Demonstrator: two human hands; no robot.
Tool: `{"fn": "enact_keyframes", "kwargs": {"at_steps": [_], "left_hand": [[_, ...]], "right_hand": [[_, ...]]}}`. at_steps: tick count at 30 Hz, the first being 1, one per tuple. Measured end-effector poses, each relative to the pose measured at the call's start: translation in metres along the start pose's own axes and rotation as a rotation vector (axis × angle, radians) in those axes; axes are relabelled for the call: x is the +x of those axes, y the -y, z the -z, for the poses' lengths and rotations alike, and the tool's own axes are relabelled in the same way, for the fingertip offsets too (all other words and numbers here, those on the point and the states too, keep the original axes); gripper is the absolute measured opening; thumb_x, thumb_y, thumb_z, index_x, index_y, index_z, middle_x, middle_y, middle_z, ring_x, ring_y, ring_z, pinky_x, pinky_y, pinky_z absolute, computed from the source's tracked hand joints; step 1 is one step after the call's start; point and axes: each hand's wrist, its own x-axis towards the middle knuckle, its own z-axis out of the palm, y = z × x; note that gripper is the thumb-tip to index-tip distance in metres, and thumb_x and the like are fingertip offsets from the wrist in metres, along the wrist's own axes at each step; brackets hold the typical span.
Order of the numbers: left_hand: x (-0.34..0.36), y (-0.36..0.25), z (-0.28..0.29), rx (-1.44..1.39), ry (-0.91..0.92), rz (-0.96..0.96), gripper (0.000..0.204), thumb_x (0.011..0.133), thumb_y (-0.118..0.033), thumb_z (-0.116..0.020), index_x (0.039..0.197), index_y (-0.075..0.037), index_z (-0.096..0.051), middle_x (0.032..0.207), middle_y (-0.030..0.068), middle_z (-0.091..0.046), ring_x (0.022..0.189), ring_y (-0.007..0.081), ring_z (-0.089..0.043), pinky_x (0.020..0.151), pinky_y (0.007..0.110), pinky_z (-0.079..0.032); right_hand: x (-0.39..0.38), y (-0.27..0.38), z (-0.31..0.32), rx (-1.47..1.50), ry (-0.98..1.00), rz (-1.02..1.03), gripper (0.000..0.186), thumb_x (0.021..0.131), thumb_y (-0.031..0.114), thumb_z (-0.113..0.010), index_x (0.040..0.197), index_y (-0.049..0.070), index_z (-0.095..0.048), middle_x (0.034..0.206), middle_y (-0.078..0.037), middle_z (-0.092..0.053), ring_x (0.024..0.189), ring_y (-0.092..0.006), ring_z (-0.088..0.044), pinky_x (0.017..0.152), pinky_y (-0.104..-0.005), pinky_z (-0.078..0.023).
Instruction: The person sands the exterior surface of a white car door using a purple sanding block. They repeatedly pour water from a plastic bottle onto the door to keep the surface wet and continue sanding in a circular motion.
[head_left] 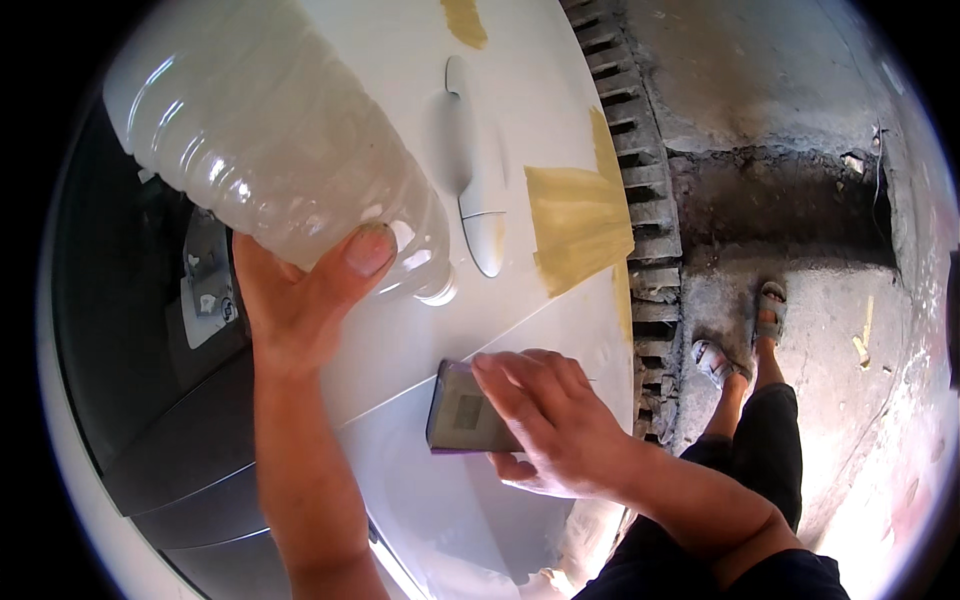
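Note:
My left hand [305, 300] grips a large clear ribbed plastic bottle [270, 130] near its neck, the thumb across its side. The bottle is tilted, its mouth pointing down toward the white car panel [520, 325], and cloudy liquid seems to be inside. Under my right hand [560, 425] a flat grey-brown rectangle of sandpaper [462, 405] with a purple edge lies against the panel. My fingers lie over its right side and the thumb is at its lower edge. Whether a block backs the sandpaper, I cannot tell.
A door handle [478, 215] stands out beyond the bottle's mouth. Tan filler patches [580, 225] mark the panel. Dark window glass [120, 330] is at the left. To the right, a slotted drain grate [650, 210], a recessed pit [780, 210] and my sandalled feet [745, 345] on concrete.

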Motion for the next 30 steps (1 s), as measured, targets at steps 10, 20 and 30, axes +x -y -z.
{"fn": "enact_keyframes", "kwargs": {"at_steps": [10, 20, 30], "left_hand": [[0.0, -0.001, -0.001, -0.04, -0.046, 0.0, 0.055, 0.074, -0.02, -0.082, 0.117, 0.004, -0.057, 0.099, 0.007, -0.065, 0.086, 0.0135, -0.06, 0.075, 0.028, -0.049], [0.001, -0.001, -0.001, -0.035, -0.054, -0.049, 0.055, 0.073, -0.023, -0.083, 0.115, 0.003, -0.058, 0.097, 0.0062, -0.065, 0.086, 0.0131, -0.06, 0.075, 0.027, -0.048], [0.0, -0.003, 0.0, -0.037, -0.034, 0.018, 0.054, 0.073, -0.021, -0.084, 0.114, 0.003, -0.058, 0.099, 0.0065, -0.065, 0.087, 0.0135, -0.06, 0.077, 0.028, -0.049]], "right_hand": [[0.032, 0.017, 0.013, -0.202, 0.331, 0.156, 0.076, 0.056, 0.022, -0.082, 0.122, -0.005, -0.056, 0.15, -0.029, -0.03, 0.093, -0.0244, -0.054, 0.073, -0.0302, -0.044], [0.007, 0.016, 0.018, 0.02, 0.285, 0.02, 0.093, 0.058, 0.024, -0.084, 0.134, -0.005, -0.04, 0.137, -0.027, -0.042, 0.102, -0.0319, -0.056, 0.083, -0.0394, -0.047], [0.027, 0.008, -0.004, -0.14, -0.095, -0.194, 0.073, 0.079, 0.025, -0.074, 0.143, 0.015, -0.041, 0.12, -0.031, -0.044, 0.097, -0.0427, -0.053, 0.08, -0.0451, -0.05]]}}
